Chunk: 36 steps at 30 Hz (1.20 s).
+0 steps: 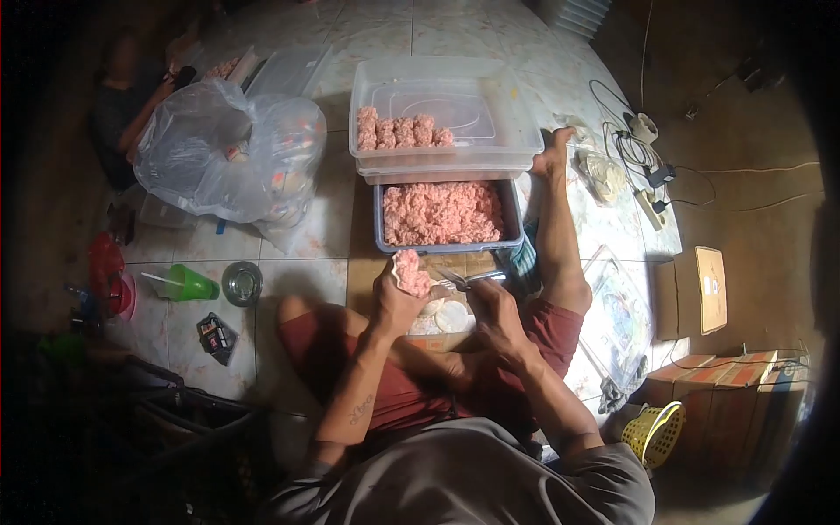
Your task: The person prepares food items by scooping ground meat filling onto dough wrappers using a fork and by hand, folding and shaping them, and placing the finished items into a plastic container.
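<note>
My left hand [395, 293] is closed round a thin wrapper topped with a lump of pink minced meat [409, 273]. In my right hand [497, 302] there is a metal fork [453, 280], its tines turned toward that lump but apart from it. Round pale wrappers [448, 317] lie below and between my hands, partly covered by the left one. Just beyond my hands sits a dark blue tub [379, 229] of minced meat [442, 213]. Behind it, a clear plastic box [490, 96] has rows of filled meat pieces [402, 133] along its near side.
A green cup [192, 284] and a glass ashtray [242, 283] stand to the left. Large plastic bags [210, 140] lie farther back, beside another person [122, 105]. Cables [634, 144], cardboard boxes [700, 293] and a yellow basket [652, 433] are on the right.
</note>
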Available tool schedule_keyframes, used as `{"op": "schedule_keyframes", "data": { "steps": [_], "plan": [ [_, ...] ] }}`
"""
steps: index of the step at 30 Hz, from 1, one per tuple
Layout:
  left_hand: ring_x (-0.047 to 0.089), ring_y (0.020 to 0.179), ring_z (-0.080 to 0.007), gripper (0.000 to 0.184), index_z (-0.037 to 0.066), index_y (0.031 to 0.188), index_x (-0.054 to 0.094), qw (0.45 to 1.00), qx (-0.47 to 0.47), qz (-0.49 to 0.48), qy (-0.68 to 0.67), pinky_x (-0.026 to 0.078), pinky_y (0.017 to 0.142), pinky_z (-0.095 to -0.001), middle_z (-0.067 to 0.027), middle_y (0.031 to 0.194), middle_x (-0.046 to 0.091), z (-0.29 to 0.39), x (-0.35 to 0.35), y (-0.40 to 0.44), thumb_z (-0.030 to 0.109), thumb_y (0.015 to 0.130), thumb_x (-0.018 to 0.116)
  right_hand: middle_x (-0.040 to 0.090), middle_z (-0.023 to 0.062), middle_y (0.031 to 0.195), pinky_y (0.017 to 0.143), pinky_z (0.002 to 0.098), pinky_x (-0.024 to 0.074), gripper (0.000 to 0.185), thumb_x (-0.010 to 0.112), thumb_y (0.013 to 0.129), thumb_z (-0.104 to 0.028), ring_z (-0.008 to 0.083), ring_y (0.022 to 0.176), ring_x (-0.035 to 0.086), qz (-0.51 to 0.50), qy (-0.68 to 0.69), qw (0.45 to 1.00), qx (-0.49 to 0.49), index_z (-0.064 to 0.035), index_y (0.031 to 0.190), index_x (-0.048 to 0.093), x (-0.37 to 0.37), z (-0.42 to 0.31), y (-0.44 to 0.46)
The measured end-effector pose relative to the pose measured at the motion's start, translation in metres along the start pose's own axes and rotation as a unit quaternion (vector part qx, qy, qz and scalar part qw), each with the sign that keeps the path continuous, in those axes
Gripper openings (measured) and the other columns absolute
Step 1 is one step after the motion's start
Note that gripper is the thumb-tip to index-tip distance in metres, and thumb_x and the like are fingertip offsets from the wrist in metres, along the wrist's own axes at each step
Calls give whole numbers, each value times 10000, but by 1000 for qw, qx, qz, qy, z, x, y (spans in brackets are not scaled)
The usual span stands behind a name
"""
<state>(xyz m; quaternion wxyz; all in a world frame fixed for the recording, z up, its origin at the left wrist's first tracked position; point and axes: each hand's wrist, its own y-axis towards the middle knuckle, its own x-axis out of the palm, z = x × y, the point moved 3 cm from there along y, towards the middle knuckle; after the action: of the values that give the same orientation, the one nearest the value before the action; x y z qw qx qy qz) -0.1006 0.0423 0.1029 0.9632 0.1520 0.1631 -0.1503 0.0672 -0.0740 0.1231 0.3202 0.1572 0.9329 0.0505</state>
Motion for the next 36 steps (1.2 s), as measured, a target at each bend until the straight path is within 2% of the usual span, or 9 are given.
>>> {"op": "schedule_keyframes", "data": {
  "steps": [4, 6, 11, 18, 19, 22, 25, 31, 36],
  "plan": [
    [650, 778, -246, 320, 15, 995, 612, 973, 194, -124, -30, 531, 721, -350, -129, 886, 637, -35, -1, -2, 44, 742, 806, 562, -5, 823, 717, 265, 430, 214, 543, 1036, -134, 114, 800, 522, -110, 321, 912, 232, 47, 1077, 649, 16, 11, -29],
    [617, 747, -202, 284, 33, 927, 604, 985, 5, -10, -172, 512, 682, -316, -104, 829, 612, -7, -2, -4, 31, 738, 816, 565, -10, 871, 713, 274, 427, 219, 532, 1051, -140, 98, 800, 497, -116, 457, 837, 278, 37, 1100, 651, 37, 15, -42],
    [599, 749, -172, 474, 45, 1025, 577, 986, 84, -139, -37, 510, 673, -329, -67, 852, 604, 10, 6, -6, 110, 703, 918, 561, 250, 937, 783, 447, 475, 218, 523, 940, 19, 456, 888, 566, -68, 33, 997, -21, 24, 1134, 623, 20, 5, -17],
    [589, 800, -135, 521, 43, 1019, 578, 977, 25, -19, -211, 521, 738, -297, -7, 856, 600, 10, 1, -3, 125, 669, 954, 627, 33, 999, 808, 309, 476, 199, 559, 1019, -58, 126, 892, 556, -124, 376, 884, 248, 13, 1191, 630, 28, 27, -45],
    [594, 804, -131, 505, 43, 1005, 581, 975, 20, -81, -206, 521, 739, -293, -11, 862, 610, 4, 8, -6, 125, 673, 952, 592, -37, 1001, 812, 287, 471, 195, 556, 1042, -85, 72, 915, 522, -103, 368, 908, 173, 20, 1184, 638, 33, 17, -44],
    [612, 818, -125, 471, 34, 977, 590, 972, 32, -182, -145, 525, 750, -287, -24, 879, 640, -9, 21, -13, 121, 680, 946, 606, 156, 908, 768, 384, 466, 180, 532, 1005, -33, 282, 852, 583, -68, 146, 985, 55, 25, 1132, 646, 30, -2, -28],
    [620, 804, -140, 504, 29, 1009, 591, 994, 47, -38, -90, 527, 756, -291, -37, 858, 639, -14, 12, -9, 144, 675, 950, 592, 265, 939, 767, 458, 470, 194, 546, 924, -2, 445, 865, 561, -44, 28, 998, 21, 26, 1099, 627, 13, 11, -25],
    [590, 843, -103, 636, 41, 1158, 604, 994, 3, -61, -94, 514, 803, -265, -2, 920, 634, 13, -21, 3, 141, 645, 967, 511, -37, 864, 738, 254, 427, 185, 530, 1059, -116, 71, 811, 447, -129, 376, 886, 238, 7, 1150, 634, 22, 22, -54],
    [544, 730, -94, 497, 50, 921, 607, 983, 24, -106, -148, 489, 685, -275, 27, 790, 582, 18, -2, -4, 203, 633, 982, 559, 22, 885, 749, 293, 444, 182, 549, 1040, -85, 140, 784, 521, -101, 387, 900, 171, 9, 1171, 633, 64, 10, -46]
  ]
}}
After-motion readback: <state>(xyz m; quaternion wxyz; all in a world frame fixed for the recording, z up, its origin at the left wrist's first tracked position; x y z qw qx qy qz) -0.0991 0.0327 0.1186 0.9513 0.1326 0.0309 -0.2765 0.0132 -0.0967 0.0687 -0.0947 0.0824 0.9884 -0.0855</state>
